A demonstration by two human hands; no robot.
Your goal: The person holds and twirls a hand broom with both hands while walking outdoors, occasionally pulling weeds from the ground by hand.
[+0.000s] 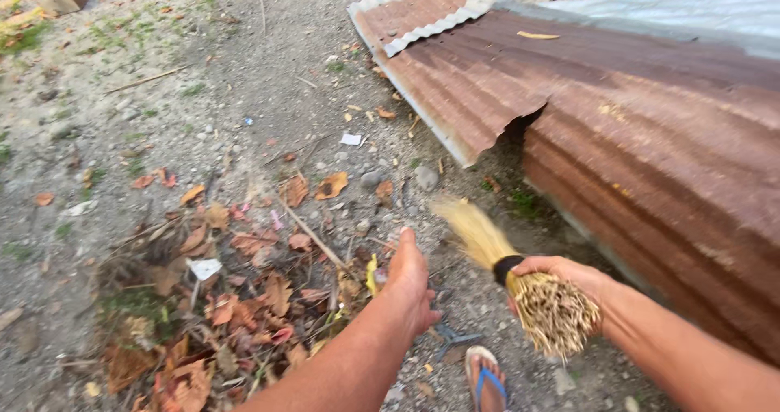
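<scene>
A pile of dry leaves (pixel 236 298) lies on the gravel ground (pixel 203 95). The left hand (pixel 410 278) reaches over its edge, fingers hidden, so its grip cannot be told. The right hand (pixel 561 278) clenches a stick broom (pixel 520 278), bristles seemingly blurred, just beside rusty corrugated sheets (pixel 650 136).

The broom (pixel 520 274) in my right hand (pixel 561 278) is a bundle of dry, stiff straw-coloured sticks, rough at the cut ends and bound with a matt black band. My left hand (pixel 409 278) hangs over brittle, papery dead leaves (pixel 244 298) on coarse, gritty gravel ground (pixel 244 71). The corrugated metal sheets (pixel 650 136) beside me are dull, brown with rust.
</scene>
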